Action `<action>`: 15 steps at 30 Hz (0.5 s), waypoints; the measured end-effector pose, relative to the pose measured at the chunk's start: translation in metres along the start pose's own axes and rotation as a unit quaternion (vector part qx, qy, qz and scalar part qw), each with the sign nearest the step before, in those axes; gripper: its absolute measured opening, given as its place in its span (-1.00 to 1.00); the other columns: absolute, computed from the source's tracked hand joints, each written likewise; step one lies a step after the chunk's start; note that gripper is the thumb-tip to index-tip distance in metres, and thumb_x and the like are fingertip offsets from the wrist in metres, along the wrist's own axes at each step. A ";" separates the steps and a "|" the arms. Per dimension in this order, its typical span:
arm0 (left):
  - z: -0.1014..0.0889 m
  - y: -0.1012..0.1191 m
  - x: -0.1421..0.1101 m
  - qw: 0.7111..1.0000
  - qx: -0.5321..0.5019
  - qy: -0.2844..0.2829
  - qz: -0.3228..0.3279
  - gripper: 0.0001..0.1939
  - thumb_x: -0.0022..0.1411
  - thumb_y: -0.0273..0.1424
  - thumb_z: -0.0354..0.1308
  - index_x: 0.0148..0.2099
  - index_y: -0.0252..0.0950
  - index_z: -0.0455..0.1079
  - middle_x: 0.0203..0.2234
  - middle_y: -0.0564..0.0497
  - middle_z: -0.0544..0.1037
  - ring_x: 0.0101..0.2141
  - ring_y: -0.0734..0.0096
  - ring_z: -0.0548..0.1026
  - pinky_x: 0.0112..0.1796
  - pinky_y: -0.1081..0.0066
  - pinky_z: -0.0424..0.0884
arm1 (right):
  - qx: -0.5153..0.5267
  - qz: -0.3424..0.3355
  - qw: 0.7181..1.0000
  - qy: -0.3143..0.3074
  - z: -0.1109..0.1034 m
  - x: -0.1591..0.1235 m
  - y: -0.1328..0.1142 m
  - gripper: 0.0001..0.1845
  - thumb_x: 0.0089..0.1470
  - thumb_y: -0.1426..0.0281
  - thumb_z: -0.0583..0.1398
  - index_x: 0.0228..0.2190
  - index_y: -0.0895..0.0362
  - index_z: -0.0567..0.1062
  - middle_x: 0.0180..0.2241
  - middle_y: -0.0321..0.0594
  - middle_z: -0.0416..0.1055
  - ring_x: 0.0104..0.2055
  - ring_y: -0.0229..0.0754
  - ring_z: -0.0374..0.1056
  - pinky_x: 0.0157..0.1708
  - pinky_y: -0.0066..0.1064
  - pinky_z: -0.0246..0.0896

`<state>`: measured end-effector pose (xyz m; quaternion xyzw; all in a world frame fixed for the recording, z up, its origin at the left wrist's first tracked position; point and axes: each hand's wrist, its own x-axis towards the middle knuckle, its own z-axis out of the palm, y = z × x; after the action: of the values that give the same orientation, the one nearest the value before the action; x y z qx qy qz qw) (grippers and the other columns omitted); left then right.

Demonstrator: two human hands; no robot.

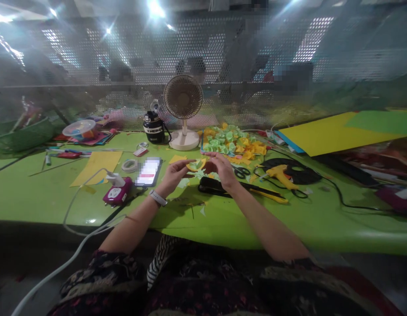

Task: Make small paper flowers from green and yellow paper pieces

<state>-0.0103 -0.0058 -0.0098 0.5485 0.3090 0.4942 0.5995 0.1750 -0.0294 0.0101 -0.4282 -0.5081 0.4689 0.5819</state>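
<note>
My left hand (173, 177) pinches the left end of a small curved yellow paper piece (201, 166) with a pale green bit in its middle. At the other end, the fingers and thumb of my right hand (223, 170) close on the same piece. Green paper scraps (183, 182) lie just below it. Under my right wrist is a black hair straightener (211, 188), partly hidden by the hand. Black-handled scissors (242, 172) rest to the right of that hand. Behind, folded green and yellow paper flowers (225, 139) are heaped together.
A yellow glue gun (280, 174) with a black cord lies right. Left are a phone (148, 171), a tape roll (129, 165), a purple power adapter (117, 193) with a white cable and a yellow sheet (99, 166). A fan (184, 138) and a black bottle (153, 129) stand behind.
</note>
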 end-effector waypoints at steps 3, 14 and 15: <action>0.000 0.001 -0.001 1.000 0.005 0.004 -0.005 -0.51 -0.04 -0.11 0.43 -0.11 -0.31 0.58 -0.32 -0.06 0.65 -0.35 0.37 0.62 -0.28 0.39 0.57 | 0.004 -0.005 1.000 -0.009 -0.003 0.001 -0.004 -0.66 0.00 0.22 0.19 -0.19 0.11 0.47 -0.52 -0.32 0.51 -0.52 -0.26 0.42 -0.43 -0.38 0.36; -0.003 -0.004 0.001 1.000 0.004 0.020 -0.004 -0.47 -0.06 -0.10 0.45 -0.10 -0.32 0.57 -0.32 -0.09 0.65 -0.34 0.32 0.63 -0.29 0.38 0.57 | -0.007 -0.032 0.999 -0.043 -0.003 -0.001 -0.002 -0.70 -0.02 0.23 0.25 -0.24 0.12 0.48 -0.53 -0.34 0.47 -0.54 -0.29 0.38 -0.42 -0.37 0.37; -0.002 -0.003 0.001 1.000 0.007 0.020 -0.003 -0.46 -0.06 -0.09 0.45 -0.10 -0.33 0.57 -0.32 -0.09 0.65 -0.34 0.32 0.63 -0.29 0.38 0.57 | -0.009 -0.032 0.998 -0.045 -0.003 -0.001 -0.002 -0.70 -0.02 0.22 0.25 -0.25 0.12 0.48 -0.53 -0.34 0.47 -0.54 -0.29 0.38 -0.42 -0.37 0.37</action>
<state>-0.0112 -0.0035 -0.0129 0.5418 0.3257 0.5009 0.5912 0.1778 -0.0307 0.0121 -0.3954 -0.5514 0.4638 0.5696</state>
